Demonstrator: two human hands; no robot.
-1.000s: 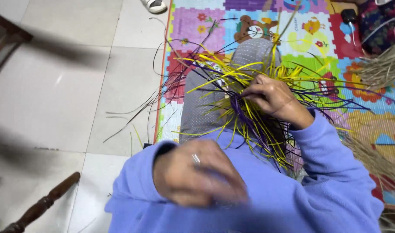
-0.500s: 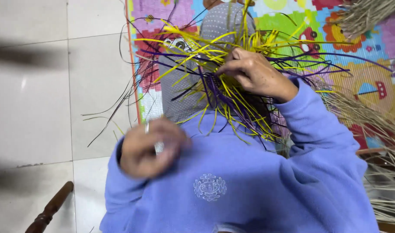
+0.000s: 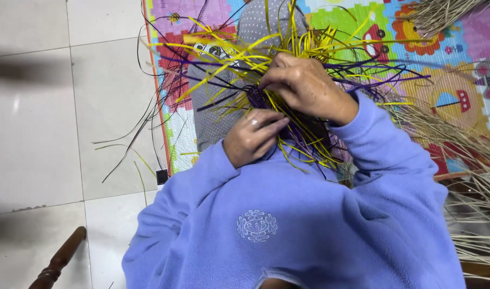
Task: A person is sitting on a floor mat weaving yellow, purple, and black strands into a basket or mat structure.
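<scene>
Fingers of the left hand (image 3: 251, 137), one with a ring, curl narrowly around purple strips (image 3: 296, 134) at the near edge of the tangle, just above the lilac fleece sleeve (image 3: 202, 176). Slightly farther and to the right, the right hand (image 3: 304, 85) presses down, fingers bent and pinching into the yellow strips (image 3: 239, 59). Both bundles lie over the grey dotted lap (image 3: 213, 112). Beyond spreads a colourful play mat (image 3: 443, 59); dry straw (image 3: 470, 160) lies right, white floor tiles (image 3: 52, 107) left.
</scene>
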